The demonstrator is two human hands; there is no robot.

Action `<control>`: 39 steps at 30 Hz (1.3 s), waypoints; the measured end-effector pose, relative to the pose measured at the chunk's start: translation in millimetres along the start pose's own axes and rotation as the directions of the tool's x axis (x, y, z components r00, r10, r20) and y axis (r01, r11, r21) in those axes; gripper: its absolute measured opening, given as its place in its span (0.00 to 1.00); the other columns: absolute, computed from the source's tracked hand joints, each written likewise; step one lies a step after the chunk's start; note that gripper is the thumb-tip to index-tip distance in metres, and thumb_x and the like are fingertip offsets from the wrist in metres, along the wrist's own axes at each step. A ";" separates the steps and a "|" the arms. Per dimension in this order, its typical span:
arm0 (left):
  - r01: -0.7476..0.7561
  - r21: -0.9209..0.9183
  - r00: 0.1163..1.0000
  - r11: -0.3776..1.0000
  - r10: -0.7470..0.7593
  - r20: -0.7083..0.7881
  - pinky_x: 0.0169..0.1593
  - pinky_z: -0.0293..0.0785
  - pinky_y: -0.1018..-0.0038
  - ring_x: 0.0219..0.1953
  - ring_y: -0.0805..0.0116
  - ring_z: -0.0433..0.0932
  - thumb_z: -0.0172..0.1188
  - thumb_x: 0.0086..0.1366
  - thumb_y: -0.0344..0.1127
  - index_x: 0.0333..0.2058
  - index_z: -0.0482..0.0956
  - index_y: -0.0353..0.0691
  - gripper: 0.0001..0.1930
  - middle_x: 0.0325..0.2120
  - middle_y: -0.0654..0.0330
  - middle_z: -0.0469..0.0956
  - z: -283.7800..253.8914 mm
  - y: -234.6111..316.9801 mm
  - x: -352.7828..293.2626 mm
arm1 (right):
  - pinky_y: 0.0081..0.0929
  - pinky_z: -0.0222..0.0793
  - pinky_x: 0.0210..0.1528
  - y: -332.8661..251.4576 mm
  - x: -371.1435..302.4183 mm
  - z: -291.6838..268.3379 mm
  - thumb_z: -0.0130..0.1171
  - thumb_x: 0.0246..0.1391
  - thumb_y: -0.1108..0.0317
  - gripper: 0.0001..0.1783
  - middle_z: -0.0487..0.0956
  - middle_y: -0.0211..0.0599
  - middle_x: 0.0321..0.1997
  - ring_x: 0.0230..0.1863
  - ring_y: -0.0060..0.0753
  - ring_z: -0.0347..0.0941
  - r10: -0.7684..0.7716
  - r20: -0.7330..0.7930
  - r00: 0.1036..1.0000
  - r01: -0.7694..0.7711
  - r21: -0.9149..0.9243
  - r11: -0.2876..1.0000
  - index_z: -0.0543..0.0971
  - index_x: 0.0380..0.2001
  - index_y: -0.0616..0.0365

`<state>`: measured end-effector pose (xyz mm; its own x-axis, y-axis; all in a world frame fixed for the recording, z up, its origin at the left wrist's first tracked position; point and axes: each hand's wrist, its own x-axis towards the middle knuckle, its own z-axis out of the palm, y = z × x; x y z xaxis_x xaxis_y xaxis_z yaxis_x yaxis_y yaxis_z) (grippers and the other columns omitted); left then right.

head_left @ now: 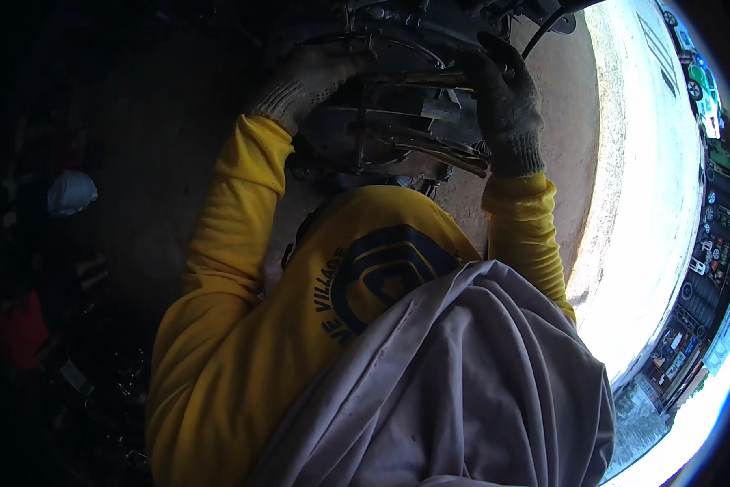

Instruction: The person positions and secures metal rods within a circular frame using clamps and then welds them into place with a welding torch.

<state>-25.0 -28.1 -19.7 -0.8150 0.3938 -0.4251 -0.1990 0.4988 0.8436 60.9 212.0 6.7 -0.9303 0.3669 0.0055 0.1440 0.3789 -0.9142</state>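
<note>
A dark metal frame of rods and bars stands before me, partly lost in shadow. My left hand, in a grey knitted glove, reaches to its left side; its fingers point right and fade into the dark, so their grip is unclear. On the right side, my right hand wears a matching glove, its fingers bent around a part I cannot make out, close to the end of a thin metal bar. That bar spans the gap between both hands. Below it lies another slanting metal bar.
A dark cable curves beside my right hand. Concrete floor runs to a sunlit strip at the right, with vehicles beyond. A whitish bundle and a red object lie in shadow at left.
</note>
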 end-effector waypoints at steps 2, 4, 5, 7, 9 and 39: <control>0.015 -0.056 0.999 0.998 -0.013 0.039 0.64 0.64 0.67 0.57 0.65 0.76 0.64 0.65 0.53 0.51 0.85 0.47 0.22 0.50 0.59 0.83 -1.3 -4.3 2.9 | 0.30 0.75 0.51 -6.0 -1.6 1.5 0.67 0.52 0.46 0.37 0.85 0.44 0.45 0.46 0.35 0.82 -0.007 -0.010 1.000 0.007 -0.006 1.000 0.75 0.59 0.58; 0.023 -0.112 0.998 0.993 -0.016 0.059 0.65 0.64 0.66 0.57 0.64 0.76 0.64 0.65 0.51 0.51 0.85 0.47 0.21 0.50 0.60 0.83 -4.2 -5.5 8.9 | 0.30 0.75 0.51 -8.3 -0.2 2.3 0.67 0.52 0.47 0.37 0.85 0.45 0.44 0.46 0.36 0.82 -0.034 -0.013 0.999 0.034 -0.007 0.999 0.75 0.59 0.58; 0.045 -0.099 0.997 0.994 -0.038 0.068 0.65 0.62 0.66 0.58 0.64 0.75 0.64 0.64 0.51 0.51 0.85 0.46 0.21 0.50 0.59 0.83 -3.7 -9.5 12.8 | 0.30 0.75 0.51 -6.6 -1.3 1.4 0.68 0.52 0.47 0.36 0.85 0.45 0.44 0.46 0.35 0.82 -0.042 -0.030 0.999 0.041 -0.028 0.999 0.75 0.59 0.59; 0.067 -0.085 0.995 0.994 -0.061 0.074 0.66 0.61 0.65 0.59 0.63 0.74 0.65 0.64 0.50 0.50 0.85 0.45 0.21 0.50 0.59 0.83 -5.0 -6.2 12.8 | 0.30 0.75 0.51 -8.4 -2.6 1.0 0.68 0.53 0.48 0.36 0.85 0.44 0.44 0.47 0.35 0.82 -0.053 -0.044 0.998 0.051 -0.048 0.998 0.75 0.59 0.59; 0.094 -0.013 0.995 0.996 -0.093 0.040 0.67 0.60 0.64 0.59 0.63 0.74 0.66 0.63 0.50 0.49 0.85 0.45 0.21 0.49 0.60 0.84 -3.1 1.0 10.4 | 0.30 0.75 0.52 -13.3 -3.6 0.5 0.67 0.53 0.49 0.36 0.85 0.44 0.44 0.47 0.35 0.82 0.003 -0.041 0.999 -0.002 0.042 0.999 0.75 0.59 0.60; 0.027 0.039 1.000 0.999 -0.026 -0.014 0.63 0.65 0.68 0.54 0.67 0.77 0.65 0.64 0.52 0.52 0.83 0.43 0.24 0.49 0.60 0.83 1.8 -2.5 8.5 | 0.27 0.77 0.44 -10.8 1.2 -2.6 0.67 0.59 0.61 0.26 0.82 0.43 0.48 0.46 0.33 0.82 -0.085 -0.062 0.994 0.077 -0.118 0.990 0.77 0.58 0.56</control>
<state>-30.5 -24.7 -26.0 -0.8168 0.3699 -0.4428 -0.1997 0.5388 0.8184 59.1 210.6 17.7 -0.9163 0.3858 0.1080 0.1109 0.5033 -0.8570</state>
